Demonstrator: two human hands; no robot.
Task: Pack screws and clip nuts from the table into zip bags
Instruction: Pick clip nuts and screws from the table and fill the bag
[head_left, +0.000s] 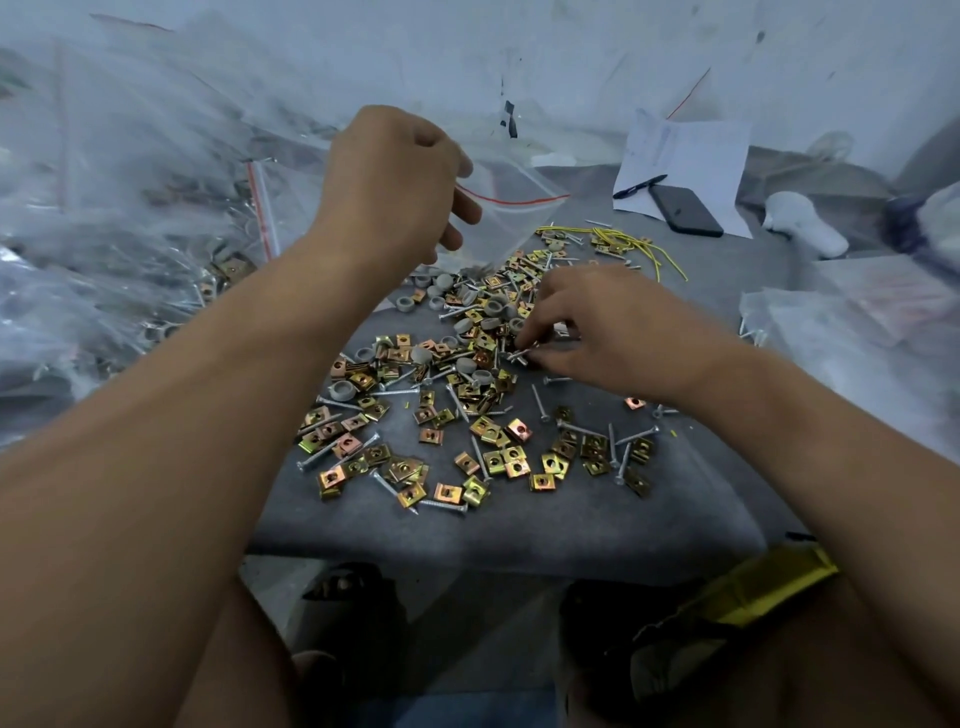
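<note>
From the head view we read no writing. Our left hand grips a clear zip bag with a red seal, above the grey table. Our right hand pinches silvery screws among brassy square clip nuts.

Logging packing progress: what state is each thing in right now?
Zip bag: open, held up by the left hand.
Right hand: fingers pinching screws in the pile.
Clip nuts: loose on the table.
Filled bags: heaped at left.
Phone: screen dark, lying on paper.
</note>
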